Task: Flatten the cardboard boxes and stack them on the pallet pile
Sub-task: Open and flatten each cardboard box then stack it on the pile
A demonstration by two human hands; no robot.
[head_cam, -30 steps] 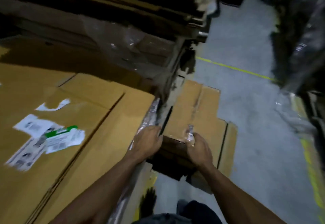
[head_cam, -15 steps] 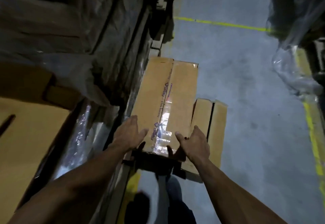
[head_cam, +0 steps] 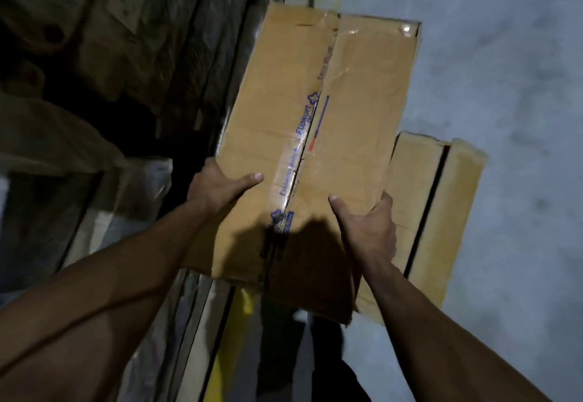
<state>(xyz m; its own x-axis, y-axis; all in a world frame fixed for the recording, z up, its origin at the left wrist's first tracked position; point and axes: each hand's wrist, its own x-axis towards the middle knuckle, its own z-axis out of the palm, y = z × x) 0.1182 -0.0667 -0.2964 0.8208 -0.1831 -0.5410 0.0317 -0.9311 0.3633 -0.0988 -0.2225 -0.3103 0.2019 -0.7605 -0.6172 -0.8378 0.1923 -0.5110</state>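
A brown cardboard box (head_cam: 356, 92) with a taped centre seam and blue print is held up above the floor. My left hand (head_cam: 217, 185) grips its left edge, thumb lying on the top face. My right hand (head_cam: 370, 228) grips its right edge, thumb on top, fingers curled over the side. Two open flaps (head_cam: 441, 212) of the box stick out to the right, below my right hand. On the left rises the dark pile of flattened cardboard (head_cam: 142, 38) wrapped in plastic film.
Grey concrete floor (head_cam: 520, 86) spreads to the right. A yellow strip (head_cam: 235, 338) runs along the pile's base below the box. My legs and a shoe (head_cam: 303, 316) show under the box.
The box has come up off the floor and nearer to me. Both hands slid from its near end to its two side edges. The view tilted further down.
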